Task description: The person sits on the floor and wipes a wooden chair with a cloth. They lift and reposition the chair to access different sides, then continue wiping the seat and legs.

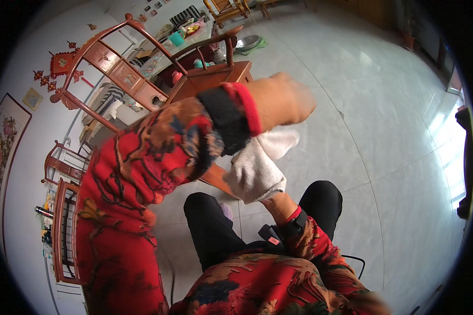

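Observation:
My left hand (289, 100) is blurred, reaching across from the left just above a whitish cloth item (256, 173). Its fingers look bent, but what they hold, if anything, does not show. The cloth, possibly a sock or glove, covers most of my right hand (278, 202); only the part near the wrist is visible. A paler, blurred lobe of fabric (280, 141) sticks out under my left hand. Both sleeves are red and patterned, with a dark band at each wrist.
A reddish wooden armchair (209, 80) stands ahead on the left. Beyond it are a long table with a teal container (176, 38) and a metal basin (248, 42) on green cloth. Another wooden chair (65, 165) stands at the left. My knees are below my hands, over grey floor tiles (335, 145).

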Demonstrator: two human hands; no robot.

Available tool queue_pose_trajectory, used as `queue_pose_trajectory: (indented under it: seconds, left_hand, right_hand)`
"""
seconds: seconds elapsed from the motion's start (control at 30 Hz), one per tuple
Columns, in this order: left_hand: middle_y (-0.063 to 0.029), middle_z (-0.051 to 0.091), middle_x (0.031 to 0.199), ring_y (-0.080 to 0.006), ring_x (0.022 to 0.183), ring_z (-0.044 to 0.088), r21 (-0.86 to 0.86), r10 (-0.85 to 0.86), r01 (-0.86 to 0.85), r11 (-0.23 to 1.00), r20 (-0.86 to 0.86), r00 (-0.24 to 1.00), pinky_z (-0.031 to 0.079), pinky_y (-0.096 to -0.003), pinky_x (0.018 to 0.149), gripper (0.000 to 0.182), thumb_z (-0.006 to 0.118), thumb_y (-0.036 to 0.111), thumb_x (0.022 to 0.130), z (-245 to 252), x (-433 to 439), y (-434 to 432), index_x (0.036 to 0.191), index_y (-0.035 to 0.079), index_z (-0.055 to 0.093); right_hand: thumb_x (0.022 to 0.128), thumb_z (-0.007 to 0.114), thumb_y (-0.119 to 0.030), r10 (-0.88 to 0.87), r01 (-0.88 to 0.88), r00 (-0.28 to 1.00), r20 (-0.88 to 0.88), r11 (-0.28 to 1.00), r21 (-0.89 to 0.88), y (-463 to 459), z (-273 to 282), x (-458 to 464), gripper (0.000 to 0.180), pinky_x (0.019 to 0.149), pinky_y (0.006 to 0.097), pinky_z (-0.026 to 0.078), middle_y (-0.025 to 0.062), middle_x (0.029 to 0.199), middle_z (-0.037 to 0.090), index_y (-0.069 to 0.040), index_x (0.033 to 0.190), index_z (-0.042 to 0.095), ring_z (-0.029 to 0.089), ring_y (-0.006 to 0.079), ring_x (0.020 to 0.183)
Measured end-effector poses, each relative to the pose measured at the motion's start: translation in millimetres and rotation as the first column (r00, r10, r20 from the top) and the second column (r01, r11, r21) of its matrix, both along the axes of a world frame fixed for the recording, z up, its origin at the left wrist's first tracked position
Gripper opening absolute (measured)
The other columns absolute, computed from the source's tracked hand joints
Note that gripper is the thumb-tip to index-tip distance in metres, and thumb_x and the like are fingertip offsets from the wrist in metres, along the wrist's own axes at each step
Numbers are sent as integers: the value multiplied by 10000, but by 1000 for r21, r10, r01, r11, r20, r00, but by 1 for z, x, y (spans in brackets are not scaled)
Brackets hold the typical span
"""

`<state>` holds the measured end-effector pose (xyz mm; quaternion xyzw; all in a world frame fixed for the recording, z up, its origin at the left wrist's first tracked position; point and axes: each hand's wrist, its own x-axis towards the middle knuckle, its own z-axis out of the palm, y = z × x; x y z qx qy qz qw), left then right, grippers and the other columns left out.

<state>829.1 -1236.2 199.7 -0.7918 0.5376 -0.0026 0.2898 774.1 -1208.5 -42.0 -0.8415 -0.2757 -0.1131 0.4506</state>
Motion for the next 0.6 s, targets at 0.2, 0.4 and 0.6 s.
queue_pose_trajectory:
  seconds: [0.2,0.4,0.6]
  left_hand:
    - [-81,692,950,-167,871,673,-593,1,-501,631,-645,764,542,-344,795,156,584,44,881,-16,13,68,1022,17,646]
    - [-51,629,1169,-139,1139,571,-405,-203,-870,283,-911,358,446,-306,1024,308,627,109,953,-121,0,155,1243,12,589]
    - [-60,637,1169,-162,1129,553,114,-499,-978,172,-846,-187,412,-344,1003,637,408,576,1027,-223,-18,144,1321,36,573]
  right_hand:
    - [797,680,-153,-191,77,868,458,964,256,-46,18,-15,303,1001,451,448,130,959,633,-27,1068,633,610,350,971]
    - [717,669,-138,-217,246,804,554,969,23,-61,18,-23,362,889,436,450,131,1035,564,-27,1052,585,546,329,978]
    - [732,762,-262,156,-135,982,-110,975,179,-85,25,-32,670,1015,316,442,141,1220,569,-22,1313,530,550,283,1150]
